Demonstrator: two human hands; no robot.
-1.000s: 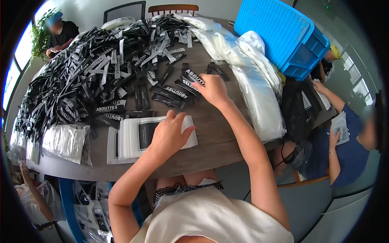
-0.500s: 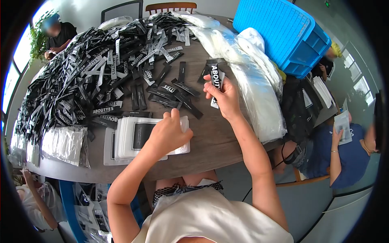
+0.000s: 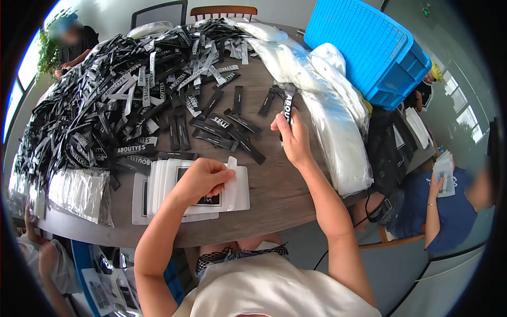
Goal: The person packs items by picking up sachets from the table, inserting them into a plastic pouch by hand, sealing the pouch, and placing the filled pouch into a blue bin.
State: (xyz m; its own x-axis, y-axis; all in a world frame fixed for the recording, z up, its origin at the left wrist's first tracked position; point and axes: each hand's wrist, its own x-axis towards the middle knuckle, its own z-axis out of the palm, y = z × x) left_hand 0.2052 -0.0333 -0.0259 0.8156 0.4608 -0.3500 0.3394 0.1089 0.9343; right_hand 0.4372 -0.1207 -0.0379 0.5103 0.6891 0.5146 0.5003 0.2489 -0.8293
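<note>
My left hand [image 3: 203, 179] is closed over a stack of frosted white pouches [image 3: 240, 193] with black printed panels. Its thumb and fingertips pinch the raised edge of the top pouch. Farther right, my right hand [image 3: 294, 138] grips a black stick sachet [image 3: 288, 103] with white "ABOUTYES" lettering, held upright above the table; whether more sachets sit behind it I cannot tell. Several loose black sachets [image 3: 211, 129] lie between my hands and the big heap. One more loose sachet [image 3: 268, 102] rests just left of the held one.
A large heap of black and silver sachets [image 3: 105, 105] covers the table's left and back. Clear plastic bags [image 3: 338, 142] run along the right, below a blue crate [image 3: 364, 47]. A wrapped clear pack [image 3: 82, 195] lies front left. People sit around the table.
My left hand has moved down and left and now pinches a lifted pouch edge. My right hand has shifted slightly right and down, turning the sachet more edge-on.
</note>
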